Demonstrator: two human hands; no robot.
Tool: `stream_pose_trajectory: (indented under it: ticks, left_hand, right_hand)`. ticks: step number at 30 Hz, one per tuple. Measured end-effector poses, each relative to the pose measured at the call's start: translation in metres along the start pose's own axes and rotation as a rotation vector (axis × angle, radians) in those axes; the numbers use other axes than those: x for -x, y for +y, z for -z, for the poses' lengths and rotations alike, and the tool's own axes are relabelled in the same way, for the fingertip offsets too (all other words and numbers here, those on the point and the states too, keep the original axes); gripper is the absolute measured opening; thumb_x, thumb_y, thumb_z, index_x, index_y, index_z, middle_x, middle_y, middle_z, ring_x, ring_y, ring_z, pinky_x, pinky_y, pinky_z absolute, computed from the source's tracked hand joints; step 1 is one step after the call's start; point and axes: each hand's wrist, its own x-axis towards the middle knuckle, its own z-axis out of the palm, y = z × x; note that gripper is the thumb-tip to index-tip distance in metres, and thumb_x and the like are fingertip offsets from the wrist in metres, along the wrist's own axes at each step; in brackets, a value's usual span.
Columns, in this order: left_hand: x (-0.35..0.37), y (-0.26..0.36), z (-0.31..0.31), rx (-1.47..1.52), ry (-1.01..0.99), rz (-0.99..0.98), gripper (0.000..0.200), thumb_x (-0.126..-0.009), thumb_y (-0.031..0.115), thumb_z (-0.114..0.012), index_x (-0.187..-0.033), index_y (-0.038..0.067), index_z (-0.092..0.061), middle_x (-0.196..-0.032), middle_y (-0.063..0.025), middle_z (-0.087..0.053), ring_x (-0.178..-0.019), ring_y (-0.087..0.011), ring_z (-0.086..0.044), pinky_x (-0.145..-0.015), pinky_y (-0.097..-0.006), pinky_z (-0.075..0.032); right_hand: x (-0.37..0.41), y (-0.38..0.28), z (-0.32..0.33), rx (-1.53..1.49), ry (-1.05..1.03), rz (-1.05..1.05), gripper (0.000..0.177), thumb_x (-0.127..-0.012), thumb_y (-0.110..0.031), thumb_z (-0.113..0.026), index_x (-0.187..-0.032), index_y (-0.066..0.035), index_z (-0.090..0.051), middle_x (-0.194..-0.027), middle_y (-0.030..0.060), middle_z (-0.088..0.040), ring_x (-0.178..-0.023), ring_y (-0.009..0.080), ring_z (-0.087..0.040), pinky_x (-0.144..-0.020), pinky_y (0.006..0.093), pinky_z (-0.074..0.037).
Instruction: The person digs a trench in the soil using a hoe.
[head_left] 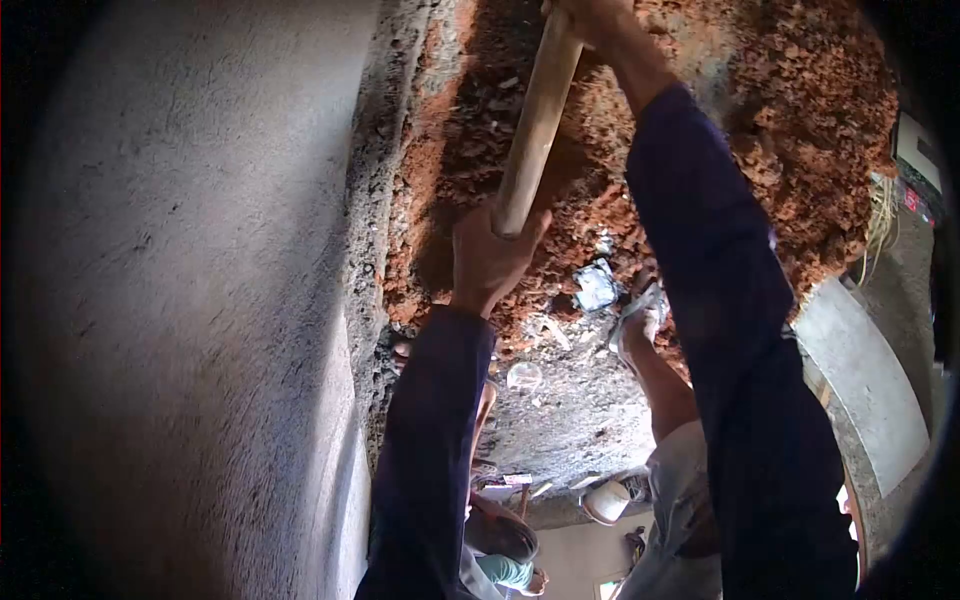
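Note:
Both of my hands are closed round a thick, pale wooden tool handle (545, 120) that slants up and away over loose red soil (810, 120). My left hand (490, 258) grips its near end, with the thumb along the side. Farther up, at the top edge of the view, my right hand (597, 22) wraps round the shaft and is partly cut off. The tool's head is out of view. Below the handle, a crumpled white-and-blue plastic packet (596, 285) lies on the soil, close to my foot (637, 322).
A rough grey wall (190, 270) rises along the left. On the ground lies a clear plastic cup (523, 376). A pale sheet (865, 385) rests at the right. Toward the bottom are a white bucket (606, 503) and another person (502, 535), partly hidden by my left arm.

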Motion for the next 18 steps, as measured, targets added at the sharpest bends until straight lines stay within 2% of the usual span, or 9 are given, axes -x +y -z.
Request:
stream_pose_trajectory:
  ticks: [1,2,4,8,9,13,14,16,18]
  left_hand:
    - [0.001,0.004,0.009,-0.032,-0.069,0.087,0.044,-0.083,0.042,-0.068,-0.081,-0.002,-0.064,-0.060,-0.0124,-0.061,-0.048,-0.0165,-0.059,-0.049,-0.0326,-0.051]
    - [0.011,-0.020,0.007,-0.040,-0.068,0.087,0.044,-0.083,0.042,-0.068,-0.081,-0.002,-0.064,-0.060,-0.0124,-0.061,-0.048,-0.0165,-0.059,-0.049,-0.0326,-0.051]
    - [0.061,-0.084,-0.010,-0.135,-0.074,0.152,0.052,-0.083,0.050,-0.065,-0.079,-0.002,-0.063,-0.058,-0.0124,-0.060,-0.047,-0.0191,-0.057,-0.046,-0.0350,-0.049]
    - [0.174,-0.050,-0.075,0.054,0.051,0.238,0.054,-0.078,0.050,-0.072,-0.056,0.005,-0.051,-0.053,-0.0072,-0.052,-0.045,-0.0162,-0.046,-0.044,-0.0353,-0.039]
    - [0.178,-0.064,-0.063,0.074,-0.034,0.428,0.052,-0.076,0.047,-0.074,-0.057,0.005,-0.049,-0.052,-0.0056,-0.051,-0.046,-0.0148,-0.044,-0.045,-0.0350,-0.037]
    - [0.227,-0.065,-0.019,-0.048,-0.050,0.465,0.046,-0.075,0.041,-0.076,-0.068,0.001,-0.055,-0.053,-0.0089,-0.054,-0.049,-0.0176,-0.052,-0.049,-0.0367,-0.042]
    - [0.237,-0.073,-0.022,-0.201,0.171,0.039,0.043,-0.076,0.040,-0.075,-0.075,0.001,-0.058,-0.056,-0.0109,-0.056,-0.051,-0.0206,-0.056,-0.051,-0.0379,-0.045]
    - [0.224,-0.079,-0.031,-0.333,0.409,-0.407,0.041,-0.077,0.039,-0.075,-0.081,0.000,-0.061,-0.058,-0.0129,-0.058,-0.052,-0.0236,-0.059,-0.052,-0.0390,-0.047]
    - [0.228,-0.071,-0.022,-0.213,0.200,-0.082,0.041,-0.078,0.038,-0.074,-0.089,0.000,-0.063,-0.060,-0.0141,-0.060,-0.054,-0.0255,-0.061,-0.056,-0.0396,-0.051]
  right_hand:
    - [0.004,0.053,0.005,-0.006,-0.008,0.007,0.029,-0.084,-0.024,-0.062,-0.063,-0.006,-0.053,-0.056,0.0045,-0.054,-0.045,0.0191,-0.054,-0.038,0.0346,-0.040]
    - [0.015,0.090,0.003,0.537,0.212,0.115,0.023,-0.087,-0.022,-0.059,-0.072,-0.005,-0.055,-0.057,0.0065,-0.056,-0.045,0.0167,-0.056,-0.039,0.0302,-0.045]
    - [0.053,0.126,-0.009,1.091,0.436,0.205,0.019,-0.089,-0.019,-0.057,-0.080,-0.003,-0.058,-0.058,0.0085,-0.059,-0.044,0.0143,-0.058,-0.040,0.0257,-0.051]
    - [0.171,0.115,-0.065,0.875,0.390,-0.627,0.047,-0.070,-0.032,-0.073,-0.100,0.000,-0.056,-0.086,0.0135,-0.063,-0.061,0.0260,-0.062,-0.051,0.0363,-0.054]
    - [0.182,0.105,-0.085,0.874,0.378,-0.618,0.047,-0.070,-0.032,-0.073,-0.100,0.000,-0.056,-0.086,0.0135,-0.063,-0.061,0.0260,-0.062,-0.051,0.0363,-0.054]
    - [0.241,0.104,-0.113,0.566,0.469,-0.654,0.038,-0.077,-0.020,-0.066,-0.101,0.005,-0.052,-0.080,0.0146,-0.061,-0.059,0.0218,-0.061,-0.049,0.0352,-0.053]
    - [0.248,0.107,-0.113,0.529,0.425,-0.583,0.034,-0.079,-0.016,-0.064,-0.099,0.008,-0.052,-0.075,0.0139,-0.060,-0.057,0.0204,-0.060,-0.048,0.0350,-0.052]
    - [0.280,0.102,-0.122,0.686,0.553,-0.372,0.023,-0.081,-0.012,-0.061,-0.089,0.009,-0.055,-0.063,0.0103,-0.057,-0.051,0.0189,-0.059,-0.041,0.0354,-0.049]
    - [0.273,0.042,-0.134,0.644,0.624,-0.401,0.017,-0.082,-0.011,-0.061,-0.077,0.005,-0.055,-0.055,0.0064,-0.055,-0.045,0.0172,-0.058,-0.036,0.0312,-0.046]
